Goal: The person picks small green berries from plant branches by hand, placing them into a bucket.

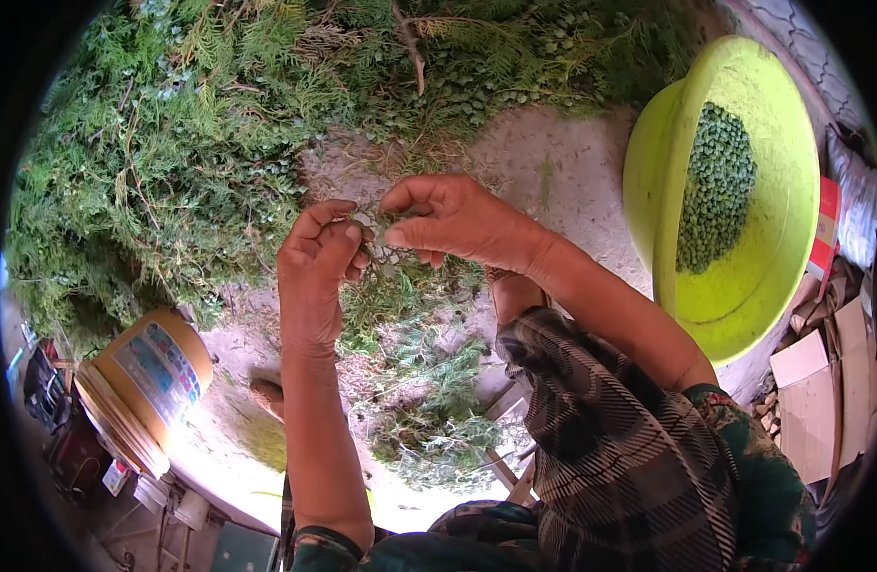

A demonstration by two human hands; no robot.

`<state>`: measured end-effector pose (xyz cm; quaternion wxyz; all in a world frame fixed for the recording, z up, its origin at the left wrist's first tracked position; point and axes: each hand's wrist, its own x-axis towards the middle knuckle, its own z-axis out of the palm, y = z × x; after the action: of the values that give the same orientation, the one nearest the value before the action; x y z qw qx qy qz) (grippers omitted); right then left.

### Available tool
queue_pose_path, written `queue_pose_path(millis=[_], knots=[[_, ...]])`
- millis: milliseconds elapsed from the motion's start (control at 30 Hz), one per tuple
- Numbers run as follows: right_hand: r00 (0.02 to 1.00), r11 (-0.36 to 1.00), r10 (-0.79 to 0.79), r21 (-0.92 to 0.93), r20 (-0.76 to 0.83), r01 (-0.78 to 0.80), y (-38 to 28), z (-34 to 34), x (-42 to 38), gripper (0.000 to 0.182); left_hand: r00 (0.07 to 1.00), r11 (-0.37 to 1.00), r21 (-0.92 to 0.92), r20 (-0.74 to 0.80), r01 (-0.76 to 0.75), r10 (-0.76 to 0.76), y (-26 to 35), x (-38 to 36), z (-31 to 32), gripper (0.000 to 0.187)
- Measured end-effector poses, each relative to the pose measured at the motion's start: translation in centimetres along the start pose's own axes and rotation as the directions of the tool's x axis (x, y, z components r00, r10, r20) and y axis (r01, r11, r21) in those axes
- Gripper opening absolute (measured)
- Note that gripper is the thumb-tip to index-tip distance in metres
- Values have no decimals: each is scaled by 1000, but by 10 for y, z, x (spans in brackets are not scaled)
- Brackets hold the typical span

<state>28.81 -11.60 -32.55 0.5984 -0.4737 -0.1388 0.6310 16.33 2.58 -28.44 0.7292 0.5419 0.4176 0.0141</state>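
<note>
My left hand (322, 253) is closed, its thumb pressed against the curled fingers around a small sprig (370, 234) of evergreen. Close beside it, my right hand (453, 221) curls toward the same sprig, thumb and forefinger bent at its tip. Whatever lies between the right fingertips is too small to make out. Below both hands, loose cut sprigs (429, 372) are scattered on the concrete floor. A large heap of evergreen branches (210, 143) with small green cones spreads ahead and to the left. To the right, a yellow-green basin (782, 276) holds many small green cones (717, 191).
At the lower left a yellowish bucket (186, 357) lies tilted. Cardboard pieces (810, 419) and a red box (824, 229) sit beyond the basin. A plaid cloth (620, 429) covers my lap. A bare twig (410, 48) rests on the heap.
</note>
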Motion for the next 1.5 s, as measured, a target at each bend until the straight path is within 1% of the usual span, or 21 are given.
queue_pose_path(millis=[133, 233, 267, 300, 333, 400, 433, 467, 500, 700, 867, 933, 1033, 1067, 1133, 1200, 1233, 1267, 1333, 1467, 1500], knots=[[999, 996, -40, 78, -5, 41, 0, 4, 1, 26, 1000, 1000, 13, -28, -11, 11, -2, -7, 4, 20], [998, 998, -56, -31, -16, 56, 1, -1, 3, 20, 993, 996, 63, -99, -60, 66, -3, -10, 9, 15], [952, 861, -289, -464, -105, 210, 8, -10, 6, 19, 981, 990, 108, -160, -96, 112, -3, -12, 10, 12], [852, 530, -518, -810, -78, 249, 11, -17, 7, 18, 981, 990, 107, -159, -92, 109, 1, -15, 9, 12], [853, 532, -516, -811, -81, 245, 10, -26, 4, 18, 973, 990, 113, -204, -88, 110, 7, -17, 5, 12], [910, 829, -194, -557, -367, -48, 2, -36, -2, 23, 967, 995, 52, -237, -85, 95, 13, -20, 2, 13], [910, 830, -194, -556, -366, -46, -2, -31, -4, 23, 967, 995, 53, -238, -86, 96, 15, -20, 2, 13], [955, 970, -65, -245, -289, -8, -6, -23, -9, 28, 975, 999, 31, -216, -43, 49, 16, -20, 2, 14], [986, 995, 30, 97, -166, -14, -12, -14, -12, 33, 981, 1000, 9, -193, 0, 2, 17, -20, 3, 14], [987, 999, -1, 50, 160, -7, -8, 15, -2, 51, 992, 1000, 1, -127, 23, -23, 12, -21, 6, 15], [980, 992, 83, 83, 179, -99, 0, 18, 1, 41, 990, 999, -40, -141, 26, -31, 10, -21, 7, 14], [988, 877, 64, 464, 140, -122, 2, 15, 1, 34, 985, 997, -68, -167, 23, -34, 9, -21, 8, 14], [990, 838, 41, 534, 137, -109, 8, 17, 1, 25, 977, 993, -109, -200, 50, -71, 11, -22, 12, 14], [989, 838, 43, 534, 138, -111, 9, 16, 2, 25, 969, 998, -32, -240, 47, -53, 11, -23, 10, 14], [994, 980, 108, 169, 20, -110, 12, 8, 1, 20, 960, 998, 43, -280, 48, -35, 12, -23, 2, 15], [995, 965, 93, 250, -37, -81, 17, -1, -3, 20, 902, 972, 202, -387, -119, 191, 14, -22, -9, 15], [992, 944, 81, 325, -93, -47, 17, -3, -4, 19, 901, 972, 203, -389, -118, 191, 15, -22, -9, 15], [993, 945, 81, 325, -89, -47, 17, -2, -4, 19, 909, 982, 160, -386, -102, 157, 16, -22, -8, 15], [995, 850, 90, 523, -32, -60, 6, 5, -8, 24, 916, 995, 79, -392, -58, 84, 17, -21, -5, 15], [995, 922, 70, 376, 70, -92, -1, 20, -11, 26, 912, 994, 66, -395, -90, 109, 14, -22, 5, 16], [998, 970, 45, 235, 54, -56, -3, 25, -9, 27, 901, 985, 135, -406, -110, 156, 13, -23, 8, 17]])
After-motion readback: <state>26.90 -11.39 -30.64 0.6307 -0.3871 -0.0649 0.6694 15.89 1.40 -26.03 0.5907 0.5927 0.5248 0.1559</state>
